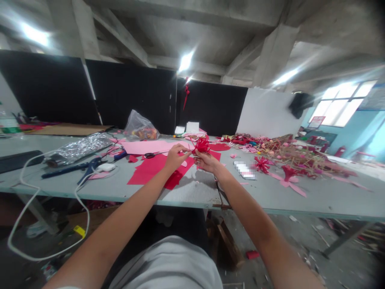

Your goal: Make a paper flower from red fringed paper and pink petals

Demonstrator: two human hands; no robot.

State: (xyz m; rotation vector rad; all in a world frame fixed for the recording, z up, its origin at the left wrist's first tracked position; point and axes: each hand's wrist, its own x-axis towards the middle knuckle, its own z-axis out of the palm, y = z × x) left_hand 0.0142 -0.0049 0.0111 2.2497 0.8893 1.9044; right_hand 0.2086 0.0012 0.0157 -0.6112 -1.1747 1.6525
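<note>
Black panels (129,96) behind grey table (192,188), bright window (345,102).

Item: one person, seen from the head.
Left hand (173,157) and right hand (207,161): bare.
Forearms: uncovered from just behind the fingers back to the elbows.
Garment (168,263): pale grey-white cloth, smooth, plain, well behind the fingers, between both arms.

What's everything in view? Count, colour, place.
red paper flower: one, red, between both hands
red paper sheets: several, red, table under hands
pink sheet: one, pink, behind them
scissors: one, dark, on pink sheet
plastic bag: one, clear, table's far edge
foil roll: one, silver, left
white cable: one, white, off left edge
flower pile: many, red-pink, right
table: one, grey, across view
left hand: one, pinching flower
right hand: one, holding flower
</note>
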